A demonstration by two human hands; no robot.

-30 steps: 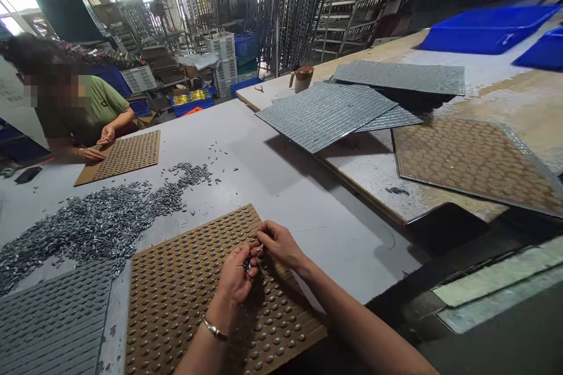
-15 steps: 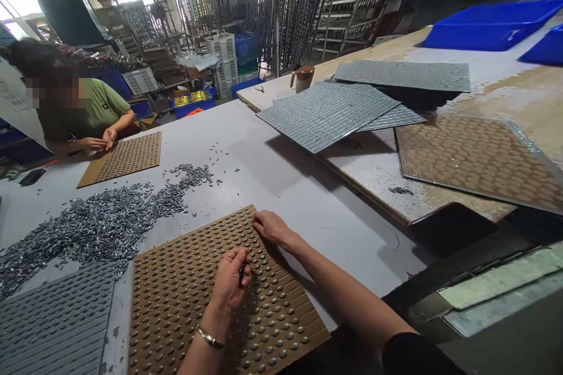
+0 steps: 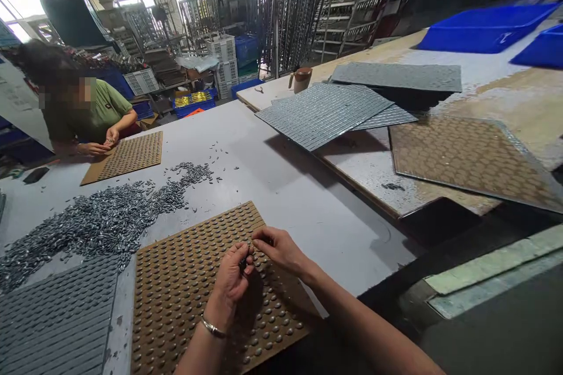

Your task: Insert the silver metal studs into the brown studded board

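Note:
A brown board with rows of small shiny oval metal pieces set on it lies on the table in front of me. Above its middle, my left hand, with a metal bangle on the wrist, is curled around a few dark oval metal pieces. My right hand has thumb and forefinger pinched together right beside the left fingertips; whatever sits in that pinch is too small to make out. A heap of loose oval metal pieces spreads over the table beyond the board.
A grey ridged board lies at the left. Across the table a person in a green shirt works over another studded board. Ridged sheets, a brown mug and blue trays rest on the right-hand table.
My right hand has come from the board's far right corner back to the fingers of my left hand. The left hand has stayed nearly in place, still closed.

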